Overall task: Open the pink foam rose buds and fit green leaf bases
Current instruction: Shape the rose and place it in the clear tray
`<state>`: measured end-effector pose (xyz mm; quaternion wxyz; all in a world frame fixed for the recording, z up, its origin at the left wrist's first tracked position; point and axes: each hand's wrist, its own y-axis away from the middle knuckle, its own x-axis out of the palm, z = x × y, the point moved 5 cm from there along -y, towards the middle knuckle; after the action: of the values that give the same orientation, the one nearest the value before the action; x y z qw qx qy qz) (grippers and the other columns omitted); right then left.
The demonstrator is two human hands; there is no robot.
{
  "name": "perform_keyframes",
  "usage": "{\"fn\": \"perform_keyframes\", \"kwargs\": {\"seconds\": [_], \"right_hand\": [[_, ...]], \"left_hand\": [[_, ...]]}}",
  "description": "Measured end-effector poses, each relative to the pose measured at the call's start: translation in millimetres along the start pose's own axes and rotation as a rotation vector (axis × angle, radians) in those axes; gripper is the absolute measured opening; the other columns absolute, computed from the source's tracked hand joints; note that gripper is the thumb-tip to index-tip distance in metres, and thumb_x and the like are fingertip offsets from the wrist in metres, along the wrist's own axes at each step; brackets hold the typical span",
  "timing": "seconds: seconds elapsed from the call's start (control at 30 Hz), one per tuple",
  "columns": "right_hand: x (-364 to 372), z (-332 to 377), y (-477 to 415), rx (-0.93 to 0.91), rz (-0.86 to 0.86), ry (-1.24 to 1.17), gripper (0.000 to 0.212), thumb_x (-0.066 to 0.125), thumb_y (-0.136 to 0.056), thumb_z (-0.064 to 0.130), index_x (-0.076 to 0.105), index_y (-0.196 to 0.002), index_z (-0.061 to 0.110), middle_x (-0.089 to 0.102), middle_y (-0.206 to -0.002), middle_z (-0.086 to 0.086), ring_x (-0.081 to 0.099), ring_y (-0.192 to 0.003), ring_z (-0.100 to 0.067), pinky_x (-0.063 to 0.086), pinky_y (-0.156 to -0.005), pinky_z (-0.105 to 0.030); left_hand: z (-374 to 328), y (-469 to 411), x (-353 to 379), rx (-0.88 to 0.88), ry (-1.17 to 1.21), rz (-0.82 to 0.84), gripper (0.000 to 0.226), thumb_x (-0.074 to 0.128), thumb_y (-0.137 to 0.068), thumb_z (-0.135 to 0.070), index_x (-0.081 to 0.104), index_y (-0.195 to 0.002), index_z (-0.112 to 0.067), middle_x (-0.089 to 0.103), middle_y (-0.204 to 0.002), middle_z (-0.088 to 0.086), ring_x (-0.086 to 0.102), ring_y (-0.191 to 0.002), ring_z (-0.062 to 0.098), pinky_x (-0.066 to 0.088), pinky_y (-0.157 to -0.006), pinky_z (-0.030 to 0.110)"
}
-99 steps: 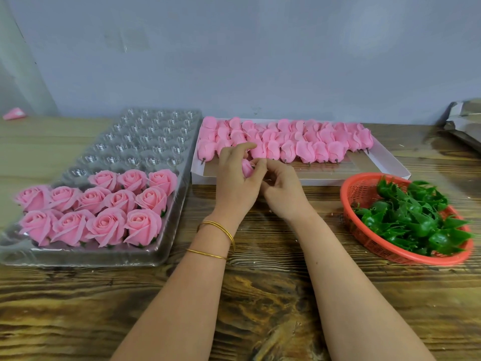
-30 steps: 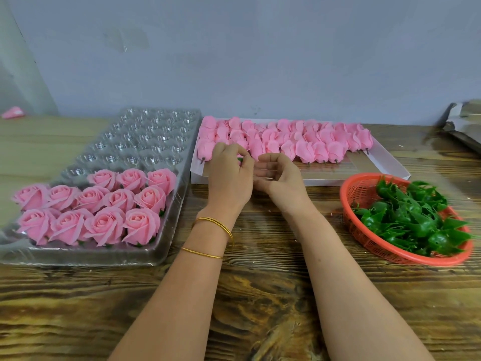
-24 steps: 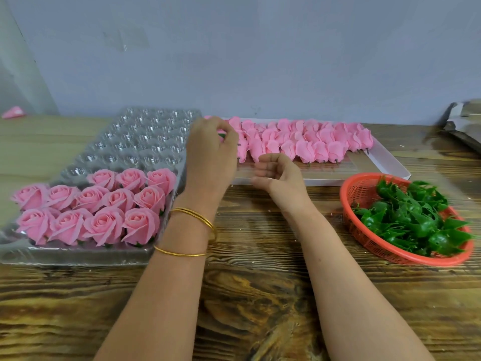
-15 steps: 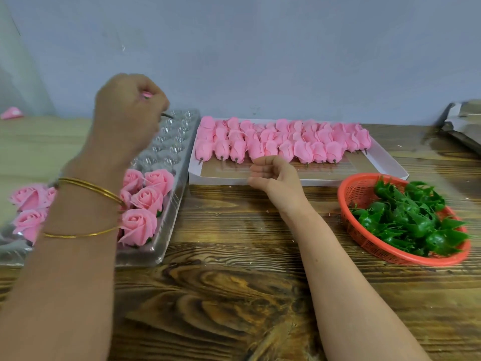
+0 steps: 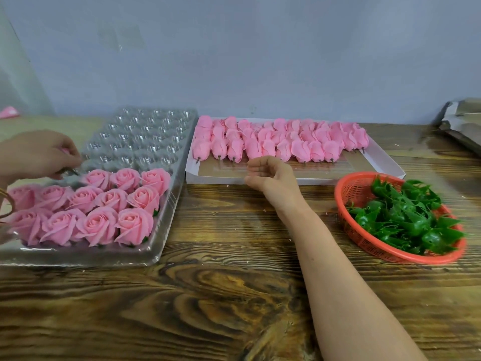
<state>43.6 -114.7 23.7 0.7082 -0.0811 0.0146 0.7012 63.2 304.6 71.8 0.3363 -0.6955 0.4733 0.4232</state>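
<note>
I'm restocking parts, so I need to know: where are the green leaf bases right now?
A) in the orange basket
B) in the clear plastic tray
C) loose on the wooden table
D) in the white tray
A: the green leaf bases are heaped inside the orange basket on the right.
</note>
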Motion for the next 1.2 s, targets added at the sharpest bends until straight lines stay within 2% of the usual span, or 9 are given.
{"fn": "perform_keyframes", "kwargs": {"seconds": [0.13,0.27,0.4,0.53,0.67,0.8,0.93,1.1,1.2], "right_hand": [[0,-1,-1,0.004,0.002,0.007,0.027,0.071,-0.079,-0.003,0.065,-0.102,0.01,0.064,-0.094,0.001,0.059,-0.085,-0.007,0.052,-0.081,-0.018],[0,-3,-1,0.011,0.006,-0.001,0.026,0.071,-0.079,-0.002,0.065,-0.098,0.014,0.064,-0.094,0.001,0.06,-0.085,-0.007,0.051,-0.079,-0.02],[0,-4,-2,0.014,0.006,-0.009,0.026,0.072,-0.078,-0.002,0.065,-0.096,0.016,0.064,-0.093,0.002,0.06,-0.084,-0.007,0.051,-0.079,-0.02],[0,-4,-2,0.021,0.009,-0.009,0.026,0.071,-0.078,-0.002,0.066,-0.096,0.016,0.064,-0.093,0.001,0.061,-0.086,-0.009,0.053,-0.084,-0.024],[0,-3,-2,0.02,0.012,-0.006,0.025,0.071,-0.078,-0.002,0.066,-0.094,0.017,0.064,-0.092,0.002,0.06,-0.085,-0.009,0.054,-0.087,-0.028],[1,-3,-1,0.022,0.023,0.001,0.024,0.072,-0.079,-0.001,0.066,-0.092,0.018,0.064,-0.09,0.003,0.061,-0.085,-0.008,0.053,-0.085,-0.027],[0,-3,0,0.024,0.024,0.012,0.023,0.071,-0.079,0.001,0.067,-0.089,0.021,0.064,-0.085,0.004,0.061,-0.083,-0.009,0.054,-0.086,-0.028],[0,-3,0,0.028,0.026,0.026,0.022,0.072,-0.079,0.002,0.068,-0.087,0.022,0.064,-0.082,0.004,0.062,-0.083,-0.011,0.054,-0.087,-0.03],[0,-3,1,0.029,0.029,0.039,0.021,0.072,-0.079,0.004,0.068,-0.086,0.023,0.064,-0.082,0.003,0.062,-0.082,-0.011,0.054,-0.086,-0.029]], "left_hand": [[0,2,8,0.027,-0.099,0.052,0.026,0.074,-0.076,0.006,0.063,-0.058,-0.008,0.055,-0.04,0.01,0.055,-0.049,0.028,0.052,-0.07,0.046],[-5,2,20,0.082,-0.162,0.139,0.033,0.074,-0.071,0.012,0.062,-0.054,-0.013,0.061,-0.063,0.01,0.057,-0.071,0.033,0.044,-0.074,0.038],[-11,3,32,0.121,-0.276,0.205,0.012,0.072,-0.072,0.01,0.07,-0.08,0.001,0.063,-0.084,0.02,0.054,-0.083,0.031,0.044,-0.08,0.036],[-9,1,34,0.142,-0.318,0.214,0.016,0.072,-0.073,0.007,0.071,-0.089,0.002,0.066,-0.1,0.028,0.057,-0.092,0.036,0.045,-0.081,0.036],[-6,-3,35,0.146,-0.395,0.25,0.016,0.071,-0.076,0.001,0.067,-0.092,-0.001,0.064,-0.102,0.025,0.057,-0.094,0.034,0.045,-0.08,0.035],[-4,-6,37,0.136,-0.456,0.277,0.014,0.071,-0.078,-0.004,0.064,-0.089,-0.004,0.063,-0.095,0.018,0.057,-0.088,0.032,0.047,-0.08,0.036],[-1,-8,38,0.147,-0.455,0.266,0.012,0.07,-0.078,-0.001,0.062,-0.086,-0.003,0.063,-0.088,0.018,0.058,-0.085,0.033,0.048,-0.081,0.039],[-2,-5,38,0.137,-0.451,0.286,0.01,0.067,-0.082,-0.001,0.059,-0.086,-0.005,0.062,-0.095,0.021,0.056,-0.089,0.032,0.047,-0.083,0.037],[-10,1,38,0.127,-0.474,0.287,0.012,0.061,-0.085,0.001,0.061,-0.097,0.003,0.062,-0.105,0.025,0.056,-0.096,0.032,0.045,-0.083,0.035]]}}
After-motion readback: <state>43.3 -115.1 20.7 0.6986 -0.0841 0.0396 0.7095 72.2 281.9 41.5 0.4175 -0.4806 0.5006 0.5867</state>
